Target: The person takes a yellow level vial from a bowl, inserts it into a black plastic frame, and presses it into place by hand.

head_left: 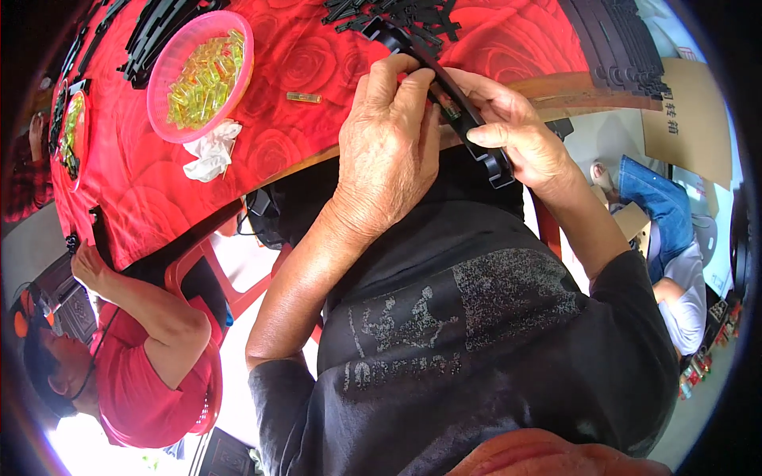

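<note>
A long black plastic bar with hook-shaped ends (pixel 496 165) is held slantwise at the table's front edge, between my two hands. My left hand (pixel 389 143) grips its upper part, fingers bent over it and pressed together. My right hand (pixel 520 139) holds the lower part, the thumb on its face and the fingers behind. A small greenish-yellow tube (pixel 446 101) with a reddish patch shows in a slot of the bar, partly hidden by my left fingers. To the left, a pink basket (pixel 248 47) holds many clear yellow tubes. One loose yellow tube (pixel 304 97) lies on the red cloth.
Crumpled white tissue (pixel 213 151) lies beside the basket. Black parts are heaped at the far edge (pixel 397 20), with stacks of black bars far left (pixel 163 36) and right (pixel 615 47). A co-worker in red (pixel 159 373) sits at left; another person (pixel 679 293) is at right by cardboard (pixel 686 119).
</note>
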`<state>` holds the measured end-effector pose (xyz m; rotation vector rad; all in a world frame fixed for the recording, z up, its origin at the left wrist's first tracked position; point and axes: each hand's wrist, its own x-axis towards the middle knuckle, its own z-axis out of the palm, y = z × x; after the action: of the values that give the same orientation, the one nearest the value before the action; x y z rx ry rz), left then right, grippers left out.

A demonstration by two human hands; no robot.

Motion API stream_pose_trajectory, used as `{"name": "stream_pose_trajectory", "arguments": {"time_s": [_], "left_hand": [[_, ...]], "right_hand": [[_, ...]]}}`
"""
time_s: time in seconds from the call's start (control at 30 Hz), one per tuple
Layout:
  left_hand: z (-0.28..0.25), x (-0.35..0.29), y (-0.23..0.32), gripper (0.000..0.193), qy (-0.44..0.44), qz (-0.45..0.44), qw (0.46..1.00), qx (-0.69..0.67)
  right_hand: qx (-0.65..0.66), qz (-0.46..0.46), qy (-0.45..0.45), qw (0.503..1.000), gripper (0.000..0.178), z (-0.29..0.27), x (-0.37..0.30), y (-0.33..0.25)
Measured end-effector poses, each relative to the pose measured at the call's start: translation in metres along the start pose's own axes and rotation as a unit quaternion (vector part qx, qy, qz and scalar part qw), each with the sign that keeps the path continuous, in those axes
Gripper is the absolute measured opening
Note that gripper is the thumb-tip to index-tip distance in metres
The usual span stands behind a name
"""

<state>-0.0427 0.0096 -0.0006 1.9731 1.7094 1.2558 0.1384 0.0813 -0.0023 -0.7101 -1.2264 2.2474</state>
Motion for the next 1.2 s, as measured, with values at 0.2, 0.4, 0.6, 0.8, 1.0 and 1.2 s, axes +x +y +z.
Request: {"name": "stream_pose_trajectory", "arguments": {"time_s": [0.2, 0.4, 0.6, 0.8, 1.0, 1.2], "left_hand": [[0.004, -0.002, 0.005, 0.047, 0.017, -0.017, 0.996, -0.087], [0.006, -0.006, 0.009, 0.056, 0.03, 0.009, 0.997, -0.063], [0.01, -0.01, 0.013, 0.054, 0.064, -0.019, 0.997, -0.034], [0.01, -0.008, 0.016, 0.047, 0.07, -0.027, 0.997, -0.006], [0.009, -0.01, 0.019, 0.044, 0.084, -0.027, 0.996, -0.001], [0.012, -0.011, 0.021, 0.04, 0.071, -0.024, 0.997, -0.004]], "right_hand": [[-0.004, 0.0, 0.003, 1.0, 0.07, 0.002, -0.006, -0.006], [0.033, 0.01, 0.02, 0.999, 0.074, 0.003, -0.011, -0.004], [0.02, 0.02, 0.032, 0.999, 0.075, 0.008, -0.014, -0.005], [0.003, 0.021, 0.058, 0.998, 0.071, 0.008, -0.016, -0.003], [-0.004, 0.01, 0.069, 0.998, 0.069, 0.011, -0.018, -0.004], [0.001, 0.012, 0.068, 0.998, 0.068, 0.01, -0.02, -0.003]]}}
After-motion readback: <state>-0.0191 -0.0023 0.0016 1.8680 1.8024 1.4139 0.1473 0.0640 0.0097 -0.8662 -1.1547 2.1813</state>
